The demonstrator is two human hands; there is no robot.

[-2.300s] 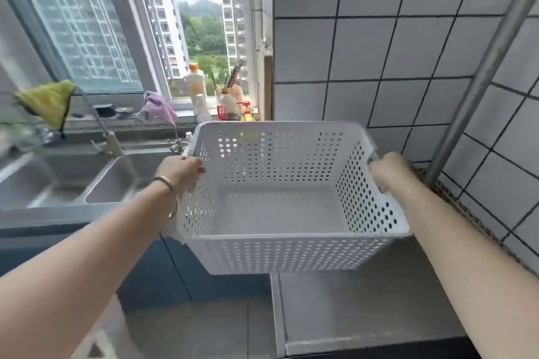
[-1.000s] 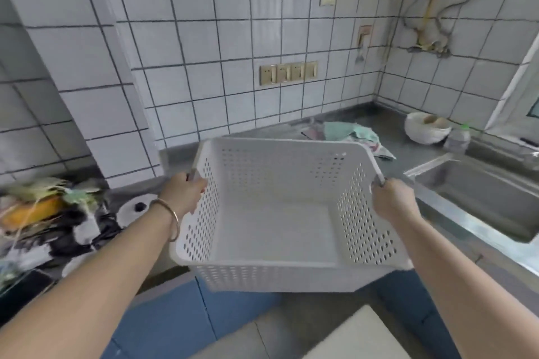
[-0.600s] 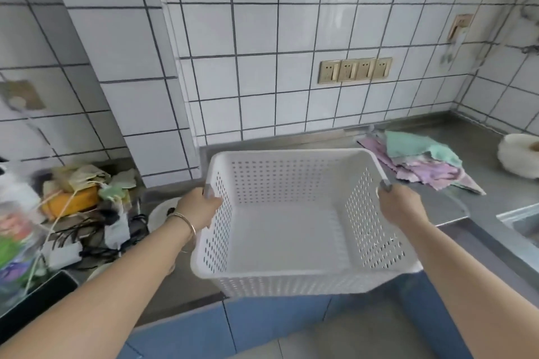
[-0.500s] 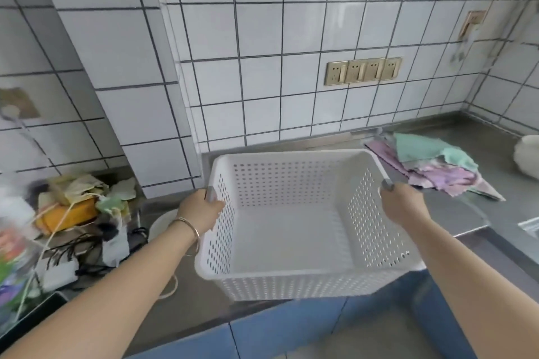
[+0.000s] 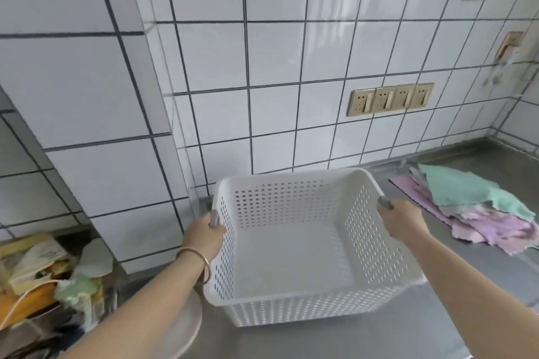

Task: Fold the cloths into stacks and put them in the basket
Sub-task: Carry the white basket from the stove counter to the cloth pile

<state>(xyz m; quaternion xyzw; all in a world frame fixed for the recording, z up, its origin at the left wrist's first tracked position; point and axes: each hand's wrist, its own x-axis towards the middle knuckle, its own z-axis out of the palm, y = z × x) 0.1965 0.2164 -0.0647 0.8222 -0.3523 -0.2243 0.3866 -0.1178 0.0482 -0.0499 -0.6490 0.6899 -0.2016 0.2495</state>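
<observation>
A white perforated plastic basket (image 5: 291,201) sits low over the steel counter (image 5: 481,280), close to the tiled wall; I cannot tell whether its base touches. It holds nothing. My left hand (image 5: 204,237) grips its left rim and my right hand (image 5: 401,220) grips its right rim. To the right of the basket lies a loose pile of cloths (image 5: 478,213), mint green on top, pink and lilac beneath, unfolded.
A clutter of bags, cables and papers (image 5: 43,277) fills the counter at the left. A pale round plate (image 5: 180,329) lies under my left forearm. Gold wall sockets (image 5: 389,99) sit above the counter. The tiled wall stands right behind the basket.
I have turned from the window and sink to this counter, carrying the basket in both hands. It has come forward and down to the counter beside the cloth pile.
</observation>
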